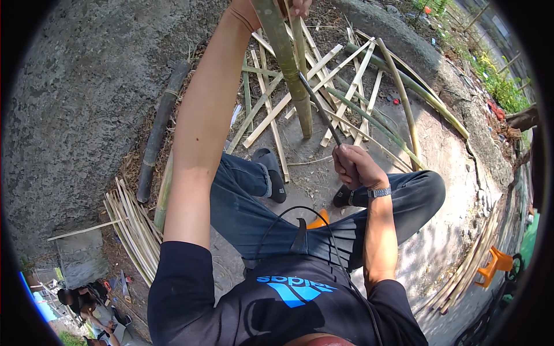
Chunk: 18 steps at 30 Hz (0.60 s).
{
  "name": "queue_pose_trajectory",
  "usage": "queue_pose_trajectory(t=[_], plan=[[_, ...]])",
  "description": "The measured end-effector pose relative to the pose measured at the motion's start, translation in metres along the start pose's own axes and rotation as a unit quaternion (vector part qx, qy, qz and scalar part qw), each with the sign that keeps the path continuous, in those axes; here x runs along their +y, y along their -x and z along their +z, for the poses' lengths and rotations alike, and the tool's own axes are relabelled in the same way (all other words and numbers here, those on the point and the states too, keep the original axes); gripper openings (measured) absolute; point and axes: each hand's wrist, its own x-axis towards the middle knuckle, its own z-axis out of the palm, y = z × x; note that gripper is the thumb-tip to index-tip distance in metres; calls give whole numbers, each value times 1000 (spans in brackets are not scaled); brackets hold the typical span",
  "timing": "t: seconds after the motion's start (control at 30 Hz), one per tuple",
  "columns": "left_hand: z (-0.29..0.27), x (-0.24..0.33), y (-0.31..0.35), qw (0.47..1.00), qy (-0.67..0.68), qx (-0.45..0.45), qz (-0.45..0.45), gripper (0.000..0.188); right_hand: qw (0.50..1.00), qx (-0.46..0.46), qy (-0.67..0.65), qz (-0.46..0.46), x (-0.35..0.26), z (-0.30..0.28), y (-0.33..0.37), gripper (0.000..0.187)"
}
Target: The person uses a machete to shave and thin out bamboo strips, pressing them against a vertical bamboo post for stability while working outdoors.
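Note:
A green bamboo pole (279, 43) stands almost upright in front of me, its lower end on the ground between my feet. At the top edge, my left hand (299, 7) is closed round its upper part, mostly cut off by the frame. A narrower bamboo piece (298, 40) runs along the pole's right side. My right hand (359, 166) is closed round the handle of a long, dark-bladed knife (324, 117). Its blade slants up to the left, and the tip meets the pole's right side. Whether the blade is in the bamboo I cannot tell.
Pale split bamboo strips (268, 121) lie crossed on the ground ahead. A dark bamboo length (158, 135) and a strip bundle (135, 228) lie at left. More strips (470, 262) and an orange plastic object (493, 266) are at right. Other people (101, 323) sit lower left.

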Motion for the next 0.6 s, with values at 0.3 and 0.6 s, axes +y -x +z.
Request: queue_pose_trajectory(t=[0.3, 0.6], plan=[[-11, -7, 43, 984, -154, 69, 61, 88, 995, 87, 52, -15, 3, 15, -11, 42], [-12, -39, 28, 958, -63, 229, 162, 65, 993, 116, 26, -18, 0, 49, -16, 43]])
